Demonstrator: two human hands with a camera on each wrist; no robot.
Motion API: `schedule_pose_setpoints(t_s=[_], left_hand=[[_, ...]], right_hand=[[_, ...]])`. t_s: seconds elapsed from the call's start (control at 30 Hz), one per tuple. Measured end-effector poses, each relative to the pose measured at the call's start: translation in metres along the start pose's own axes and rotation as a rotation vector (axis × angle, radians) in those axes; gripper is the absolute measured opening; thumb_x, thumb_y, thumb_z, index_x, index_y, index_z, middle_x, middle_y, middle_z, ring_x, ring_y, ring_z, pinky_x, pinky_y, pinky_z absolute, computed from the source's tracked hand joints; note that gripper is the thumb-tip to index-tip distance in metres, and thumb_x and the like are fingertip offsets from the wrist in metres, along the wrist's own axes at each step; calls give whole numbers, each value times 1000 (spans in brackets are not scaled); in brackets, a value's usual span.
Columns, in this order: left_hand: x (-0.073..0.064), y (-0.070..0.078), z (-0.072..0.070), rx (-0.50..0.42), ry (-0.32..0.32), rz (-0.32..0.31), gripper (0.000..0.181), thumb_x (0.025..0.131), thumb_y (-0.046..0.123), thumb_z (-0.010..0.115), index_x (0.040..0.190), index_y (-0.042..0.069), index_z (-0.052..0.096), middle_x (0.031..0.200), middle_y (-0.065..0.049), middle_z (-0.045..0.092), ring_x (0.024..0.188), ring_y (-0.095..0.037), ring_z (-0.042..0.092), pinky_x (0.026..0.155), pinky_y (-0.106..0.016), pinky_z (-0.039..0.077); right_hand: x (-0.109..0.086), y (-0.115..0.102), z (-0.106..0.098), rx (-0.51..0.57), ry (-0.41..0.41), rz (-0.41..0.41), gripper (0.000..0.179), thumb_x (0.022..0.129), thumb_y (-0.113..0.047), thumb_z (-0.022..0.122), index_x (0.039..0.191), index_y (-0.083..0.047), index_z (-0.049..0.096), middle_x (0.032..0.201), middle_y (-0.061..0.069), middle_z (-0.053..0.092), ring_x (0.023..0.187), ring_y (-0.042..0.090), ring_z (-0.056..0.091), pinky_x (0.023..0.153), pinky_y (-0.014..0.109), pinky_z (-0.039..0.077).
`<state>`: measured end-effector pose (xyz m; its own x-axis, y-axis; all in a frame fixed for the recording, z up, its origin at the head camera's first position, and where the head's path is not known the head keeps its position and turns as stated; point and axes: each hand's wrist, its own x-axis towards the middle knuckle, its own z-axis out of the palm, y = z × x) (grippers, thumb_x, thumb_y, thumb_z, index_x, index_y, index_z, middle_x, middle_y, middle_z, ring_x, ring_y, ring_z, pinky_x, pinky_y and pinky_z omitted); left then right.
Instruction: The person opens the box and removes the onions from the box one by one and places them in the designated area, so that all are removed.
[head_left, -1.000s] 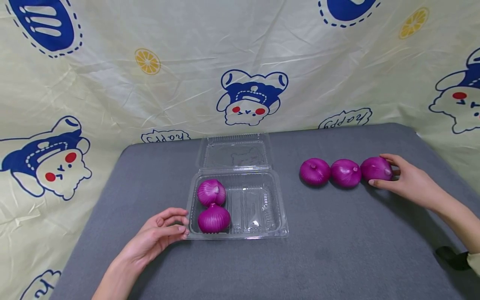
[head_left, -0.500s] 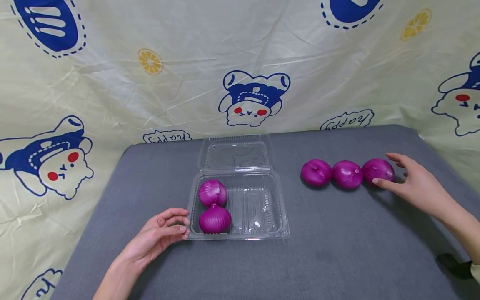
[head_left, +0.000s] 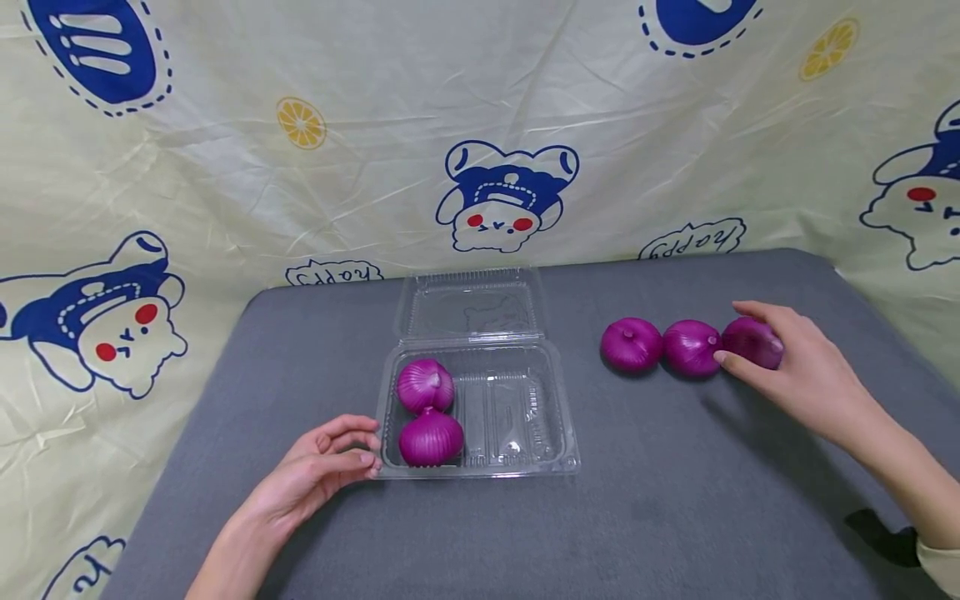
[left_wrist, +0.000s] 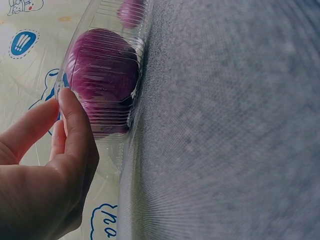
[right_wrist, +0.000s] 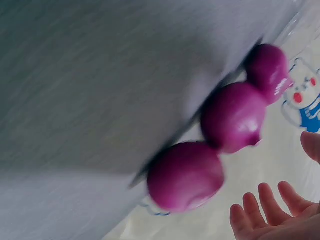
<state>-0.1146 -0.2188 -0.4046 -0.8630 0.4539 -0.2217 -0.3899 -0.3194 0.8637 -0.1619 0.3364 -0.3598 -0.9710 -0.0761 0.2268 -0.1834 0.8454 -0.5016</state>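
Note:
My left hand (head_left: 311, 471) pinches the near left rim of a clear plastic clamshell container (head_left: 517, 408), thumb and fingertips meeting at the edge in the left wrist view. Inside its left half sit two red onions, one at the back (head_left: 424, 385) and one at the front (head_left: 431, 438). On the right, a row of three more lies side by side: a left onion (head_left: 631, 345), a middle onion (head_left: 691, 348) and a right onion (head_left: 750, 343). Over the right onion hovers my right hand (head_left: 813, 375), fingers spread; the right wrist view shows the fingers (right_wrist: 272, 205) apart from the onions.
The container's lid (head_left: 468, 307) lies folded back toward the rear edge of the grey table (head_left: 600, 517). Behind the table hangs a pale cloth (head_left: 375, 67) printed with cartoon figures. A dark strap (head_left: 881, 537) shows by the right sleeve.
My right hand first drew back from the right onion, then moved left and over it, so its thumb now overlaps the middle onion's edge. The left hand, container and onions stay put.

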Motion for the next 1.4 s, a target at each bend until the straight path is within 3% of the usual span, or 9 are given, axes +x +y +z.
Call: schedule_pose_setpoints(t_s=[0.2, 0.3, 0.4, 0.47, 0.67, 0.8, 0.9, 1.13, 1.4], left_hand=[[0, -1, -1, -7, 3, -5, 36, 90, -13, 58, 124, -5, 52, 104, -12, 62, 88, -20, 65, 84, -34, 56], [1, -1, -1, -12, 14, -13, 37, 90, -12, 59, 125, -5, 52, 104, -11, 61, 88, -20, 65, 85, -33, 56], [1, -1, -1, -13, 12, -11, 37, 90, -12, 59, 125, -5, 52, 104, -11, 61, 88, -20, 65, 84, -33, 56], [1, -2, -1, -14, 11, -10, 37, 90, -12, 59, 125, -4, 52, 103, -11, 62, 88, -20, 65, 84, -33, 56], [1, -2, -1, -23, -5, -3, 35, 90, -13, 57, 123, -4, 54, 103, -11, 62, 88, -20, 65, 85, -34, 56], [1, -2, -1, -22, -11, 0, 34, 90, -14, 57, 122, -3, 54, 103, -11, 62, 87, -19, 65, 84, -33, 56], [1, -2, -2, -20, -7, -1, 34, 90, -14, 57, 122, -4, 54, 103, -11, 62, 87, -19, 65, 83, -33, 56], [1, -1, -1, -9, 20, -19, 36, 90, -12, 59, 124, -3, 52, 103, -10, 61, 88, -19, 65, 84, -33, 56], [2, -2, -1, -3, 26, -21, 37, 90, -11, 60, 124, -3, 52, 103, -10, 61, 87, -19, 65, 84, -33, 56]], right_hand=[[1, -26, 10, 63, -12, -76, 70, 85, -26, 79, 144, -10, 44, 140, 21, 44, 126, 43, 36, 93, 69, 34], [1, -39, 18, 83, -6, -115, 68, 84, -26, 80, 142, -14, 47, 139, 15, 47, 126, 37, 41, 100, 41, 40], [2, -52, 26, 106, -8, -149, 66, 84, -26, 81, 141, -18, 49, 137, 9, 51, 123, 31, 46, 92, 16, 36], [3, -60, 30, 123, -14, -172, 64, 84, -26, 80, 140, -20, 50, 135, 6, 52, 123, 28, 48, 90, 9, 33], [4, -81, 39, 107, -39, -259, 60, 84, -26, 80, 137, -23, 52, 135, -2, 53, 125, 20, 47, 96, 16, 36], [4, -92, 44, 103, -68, -315, 61, 84, -25, 81, 138, -19, 52, 136, 2, 53, 126, 23, 48, 102, 36, 43], [4, -101, 48, 114, -92, -349, 62, 84, -26, 80, 138, -17, 52, 137, 3, 53, 127, 25, 47, 97, 55, 45], [2, -122, 58, 142, -162, -403, 61, 85, -29, 80, 139, -22, 52, 136, -5, 53, 126, 16, 48, 99, 46, 47], [-1, -144, 68, 198, -303, -474, 58, 88, -32, 76, 140, -27, 50, 140, -8, 50, 130, 17, 45, 101, 50, 46]])
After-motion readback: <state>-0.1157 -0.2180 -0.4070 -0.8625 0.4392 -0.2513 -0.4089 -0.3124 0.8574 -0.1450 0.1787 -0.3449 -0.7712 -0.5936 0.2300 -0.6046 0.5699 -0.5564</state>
